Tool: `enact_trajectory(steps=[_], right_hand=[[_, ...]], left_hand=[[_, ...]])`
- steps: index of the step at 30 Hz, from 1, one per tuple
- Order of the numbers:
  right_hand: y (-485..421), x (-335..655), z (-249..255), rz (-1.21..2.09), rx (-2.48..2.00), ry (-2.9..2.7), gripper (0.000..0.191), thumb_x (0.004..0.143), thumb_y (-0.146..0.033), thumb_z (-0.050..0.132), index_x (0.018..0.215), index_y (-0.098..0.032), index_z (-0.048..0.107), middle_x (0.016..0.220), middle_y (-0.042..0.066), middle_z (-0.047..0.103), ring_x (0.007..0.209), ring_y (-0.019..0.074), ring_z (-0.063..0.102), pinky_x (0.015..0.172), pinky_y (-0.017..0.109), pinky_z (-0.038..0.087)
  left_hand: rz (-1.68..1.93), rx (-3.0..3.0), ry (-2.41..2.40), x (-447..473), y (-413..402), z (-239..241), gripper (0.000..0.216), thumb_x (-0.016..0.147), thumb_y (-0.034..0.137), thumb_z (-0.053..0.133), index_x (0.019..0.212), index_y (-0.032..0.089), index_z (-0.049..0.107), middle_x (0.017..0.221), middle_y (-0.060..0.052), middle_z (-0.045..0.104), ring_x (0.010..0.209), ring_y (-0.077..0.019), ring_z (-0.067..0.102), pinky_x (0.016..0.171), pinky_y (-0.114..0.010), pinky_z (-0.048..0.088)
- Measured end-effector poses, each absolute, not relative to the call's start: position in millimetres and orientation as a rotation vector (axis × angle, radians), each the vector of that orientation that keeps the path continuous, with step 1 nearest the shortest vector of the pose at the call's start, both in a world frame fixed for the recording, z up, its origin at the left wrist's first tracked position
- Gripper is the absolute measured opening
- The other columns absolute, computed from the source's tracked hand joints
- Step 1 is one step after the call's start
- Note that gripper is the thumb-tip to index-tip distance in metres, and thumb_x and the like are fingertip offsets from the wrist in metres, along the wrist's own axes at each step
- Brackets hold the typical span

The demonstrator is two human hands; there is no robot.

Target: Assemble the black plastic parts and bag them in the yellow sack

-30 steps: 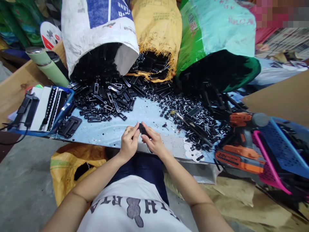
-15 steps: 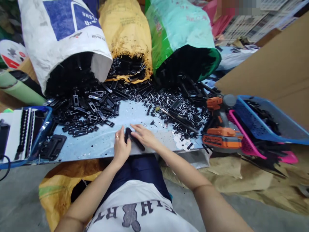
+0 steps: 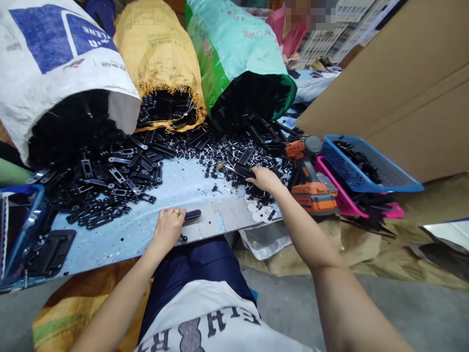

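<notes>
My left hand (image 3: 169,228) is closed around a flat black bar (image 3: 193,214) at the front edge of the table; its rounded end sticks out to the right of my fingers. Below that hand a small black rounded piece (image 3: 183,238) shows, the rest hidden by the hand. Farther right, my right hand (image 3: 266,179) has its fingers closed on the black handle of a long slim tool (image 3: 234,170) with a metal shaft and a yellowish tip. This tool lies across a heap of small screws (image 3: 208,152).
Black strap-like parts (image 3: 110,186) lie heaped at left. White (image 3: 91,73), yellow (image 3: 157,58) and green (image 3: 238,49) sacks spill parts at the back. An orange cordless drill (image 3: 311,181), a blue basket (image 3: 370,166) and a pink basket (image 3: 339,195) stand right.
My right hand has left the black bar and moved right and forward onto the long tool. My left hand keeps the bar, now lying more sideways. The view has shifted right.
</notes>
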State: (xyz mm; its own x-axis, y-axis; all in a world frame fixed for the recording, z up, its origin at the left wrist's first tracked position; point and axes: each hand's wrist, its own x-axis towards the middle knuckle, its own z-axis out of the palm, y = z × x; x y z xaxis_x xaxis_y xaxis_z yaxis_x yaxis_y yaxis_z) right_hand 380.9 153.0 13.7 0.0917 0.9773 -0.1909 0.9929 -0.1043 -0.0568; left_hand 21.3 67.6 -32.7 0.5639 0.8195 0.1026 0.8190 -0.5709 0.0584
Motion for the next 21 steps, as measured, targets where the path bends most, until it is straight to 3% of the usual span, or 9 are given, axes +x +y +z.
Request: enact_trajectory(steps=[3,6,10,12,15,21], right_hand=[[166.2,379.8,6.4,-0.384,2.411,2.283,0.046,0.086,-0.039,0.054,0.125,-0.015,0.053,0.12,0.013,0.059,0.109,0.0236,0.055,0.094,0.035,0.041],[180.7,390.3,2.7,-0.402,2.77,2.062,0.054,0.09,-0.048,0.042,0.133,-0.016,0.046,0.136,0.013,0.047,0.126,0.0229,0.042,0.104,0.036,0.033],[181.6,422.4,-8.7,-0.232,3.172,1.177,0.06,0.091,-0.038,0.039,0.136,0.003,0.036,0.14,0.031,0.031,0.133,0.0374,0.028,0.102,0.055,0.028],[177.6,438.5,-15.3,-0.172,3.229,0.833,0.062,0.09,-0.031,0.04,0.139,0.006,0.027,0.141,0.036,0.025,0.133,0.0405,0.025,0.099,0.06,0.029],[175.7,455.6,-19.1,-0.172,3.228,0.64,0.058,0.088,-0.024,0.042,0.137,0.005,0.03,0.136,0.037,0.032,0.13,0.038,0.033,0.096,0.055,0.035],[175.5,461.8,-4.9,-0.241,3.12,0.815,0.035,0.081,-0.012,0.051,0.114,0.0,0.059,0.112,0.03,0.057,0.113,0.0311,0.054,0.087,0.041,0.047]], left_hand=[[0.144,2.757,1.475,23.7,65.2,-34.3,0.033,0.087,0.012,0.042,0.116,0.017,0.056,0.096,-0.011,0.062,0.09,-0.0252,0.055,0.08,-0.04,0.041],[0.123,2.75,1.505,25.2,64.9,-36.9,0.032,0.089,0.018,0.043,0.118,0.017,0.056,0.097,-0.011,0.062,0.09,-0.0257,0.055,0.077,-0.038,0.042],[0.134,2.746,1.51,24.0,65.2,-42.6,0.034,0.089,0.02,0.045,0.121,0.016,0.055,0.099,-0.011,0.061,0.089,-0.0247,0.055,0.075,-0.036,0.043],[0.151,2.736,1.507,23.1,65.3,-45.6,0.034,0.089,0.02,0.046,0.121,0.016,0.055,0.099,-0.011,0.061,0.09,-0.0242,0.055,0.075,-0.035,0.043],[0.19,2.731,1.502,22.4,65.6,-48.9,0.034,0.088,0.019,0.048,0.122,0.016,0.055,0.099,-0.011,0.061,0.091,-0.0238,0.056,0.075,-0.035,0.044],[0.277,2.756,1.483,21.3,66.9,-54.0,0.034,0.087,0.018,0.05,0.12,0.015,0.057,0.097,-0.011,0.063,0.087,-0.0237,0.057,0.072,-0.035,0.046]])
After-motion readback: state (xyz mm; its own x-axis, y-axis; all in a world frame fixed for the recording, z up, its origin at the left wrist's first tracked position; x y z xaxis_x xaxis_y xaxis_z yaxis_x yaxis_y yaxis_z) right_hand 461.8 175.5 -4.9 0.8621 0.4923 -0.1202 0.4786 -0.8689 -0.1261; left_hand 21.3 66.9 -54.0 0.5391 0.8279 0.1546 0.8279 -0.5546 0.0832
